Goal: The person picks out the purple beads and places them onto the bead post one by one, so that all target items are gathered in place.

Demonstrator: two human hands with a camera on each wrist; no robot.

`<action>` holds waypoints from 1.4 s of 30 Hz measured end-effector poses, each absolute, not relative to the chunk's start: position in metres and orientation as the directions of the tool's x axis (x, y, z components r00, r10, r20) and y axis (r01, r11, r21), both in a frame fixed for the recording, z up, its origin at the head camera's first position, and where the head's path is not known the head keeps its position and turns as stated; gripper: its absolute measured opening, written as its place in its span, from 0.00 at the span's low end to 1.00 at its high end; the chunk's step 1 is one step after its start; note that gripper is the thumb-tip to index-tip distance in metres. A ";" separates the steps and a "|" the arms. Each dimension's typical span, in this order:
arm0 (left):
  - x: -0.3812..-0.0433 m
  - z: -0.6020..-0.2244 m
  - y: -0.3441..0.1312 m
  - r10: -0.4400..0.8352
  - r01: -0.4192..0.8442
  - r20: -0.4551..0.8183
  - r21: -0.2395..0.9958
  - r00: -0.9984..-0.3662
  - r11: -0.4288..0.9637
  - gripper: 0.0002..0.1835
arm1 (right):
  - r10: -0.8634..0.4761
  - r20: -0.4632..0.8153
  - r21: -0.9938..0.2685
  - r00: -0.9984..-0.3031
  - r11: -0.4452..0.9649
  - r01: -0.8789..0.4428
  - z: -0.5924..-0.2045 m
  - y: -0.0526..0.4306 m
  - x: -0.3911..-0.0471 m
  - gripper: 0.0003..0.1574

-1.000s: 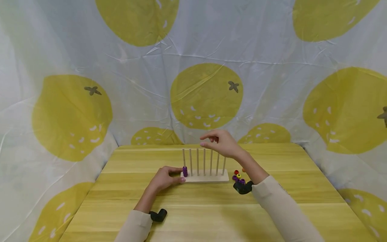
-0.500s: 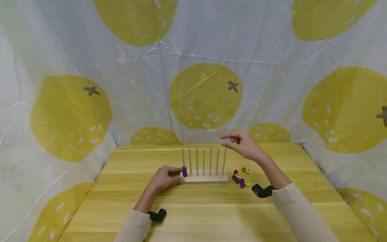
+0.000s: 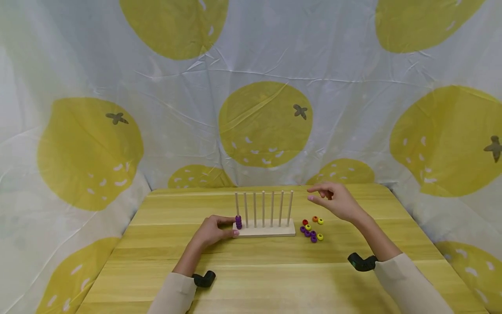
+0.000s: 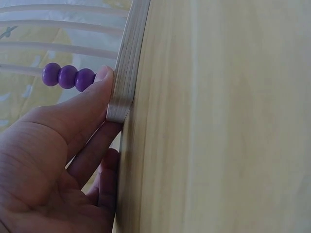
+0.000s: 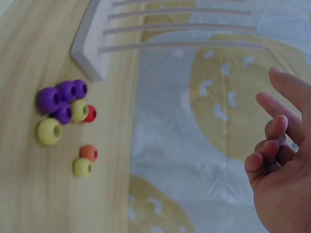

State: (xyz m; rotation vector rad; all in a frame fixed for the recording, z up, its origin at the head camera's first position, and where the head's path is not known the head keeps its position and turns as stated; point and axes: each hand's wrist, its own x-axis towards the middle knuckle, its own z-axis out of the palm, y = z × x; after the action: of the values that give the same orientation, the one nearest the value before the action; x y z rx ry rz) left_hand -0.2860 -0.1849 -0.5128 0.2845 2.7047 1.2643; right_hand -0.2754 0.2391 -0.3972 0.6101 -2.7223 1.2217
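A pale wooden peg stand (image 3: 263,231) with several upright rods stands on the table. Purple beads (image 4: 67,76) are stacked on its leftmost rod. My left hand (image 3: 211,231) holds the left end of the stand's base, thumb on the front side and fingers behind. Above the table to the right of the stand hovers my right hand (image 3: 338,201), its fingers loosely bent with nothing between them. Below and left of that hand lie loose beads: several purple beads (image 5: 50,100), yellow beads (image 5: 49,131), one red bead (image 3: 305,222) and one orange bead (image 5: 89,153).
The wooden table (image 3: 251,288) ends at a back edge near a hanging cloth (image 3: 345,109) printed with yellow fruit. A black wrist device (image 3: 361,262) sits at the right cuff, and another black device (image 3: 204,279) at the left.
My right hand has moved right, from above the stand's rods to beyond its right end, and lowered a little. The left hand stays on the base.
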 end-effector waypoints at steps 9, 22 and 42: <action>-0.286 -0.514 -0.186 0.231 0.113 -0.043 0.775 -0.972 0.622 0.28 | -0.306 0.217 -0.700 -0.927 0.613 -0.366 -0.427 0.259 -0.263 0.19; -0.286 -0.513 -0.186 0.231 0.107 -0.051 0.777 -0.972 0.620 0.28 | -0.289 0.142 -0.750 -0.947 0.593 -0.293 -0.472 0.270 -0.249 0.21; -0.286 -0.512 -0.185 0.238 0.110 -0.052 0.776 -0.970 0.621 0.26 | -0.288 0.035 -0.777 -0.957 0.595 -0.208 -0.513 0.269 -0.252 0.15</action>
State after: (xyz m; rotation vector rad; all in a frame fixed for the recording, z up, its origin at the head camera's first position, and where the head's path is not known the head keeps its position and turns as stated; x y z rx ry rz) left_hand -0.2865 -0.1853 -0.5116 0.2913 2.6910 1.2732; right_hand -0.2515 0.2692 -0.5128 0.4502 -2.8882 1.3870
